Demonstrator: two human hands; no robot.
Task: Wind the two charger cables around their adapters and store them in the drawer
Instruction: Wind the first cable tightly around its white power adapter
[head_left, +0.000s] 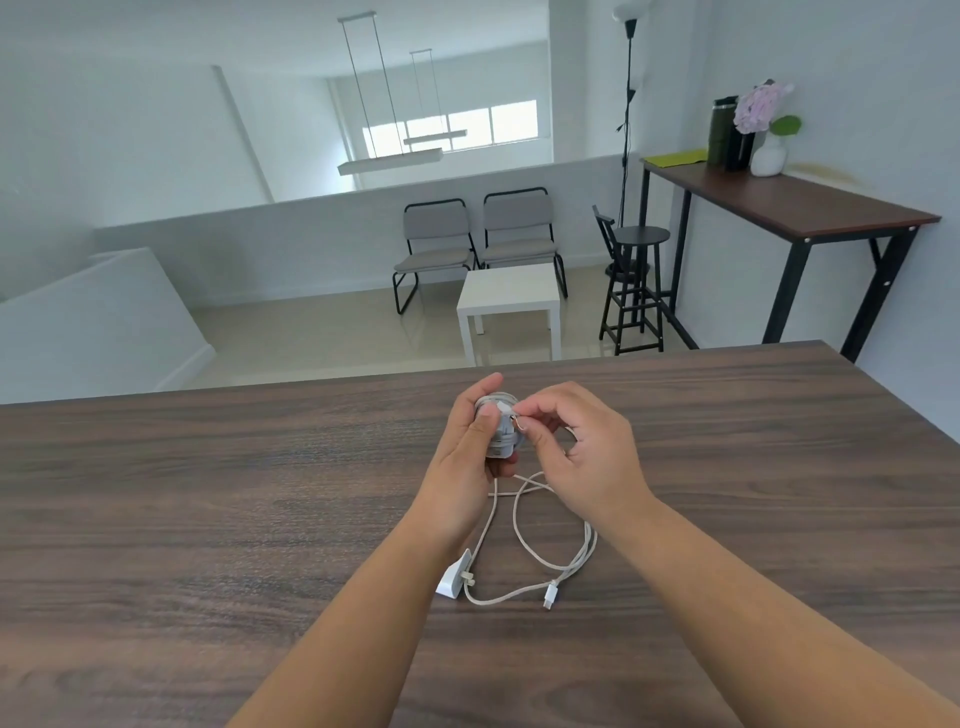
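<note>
While two hands grip, two adapters

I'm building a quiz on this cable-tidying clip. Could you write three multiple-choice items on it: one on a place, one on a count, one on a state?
1. Where does the loose white charger cable lie?
A. On the dark wood-grain desk
B. On the small white side table
C. In a drawer

2. How many grey padded chairs stand by the far wall?
A. One
B. Two
C. Four

3. What state is the white adapter in the left hand?
A. Bare
B. Wound with cable
C. Plugged in

Answers: 1 A, its loops rest on the desk beside the second white adapter. 2 B, two stand side by side. 3 B, coils cover it while the right hand pinches the cable's end.
</note>
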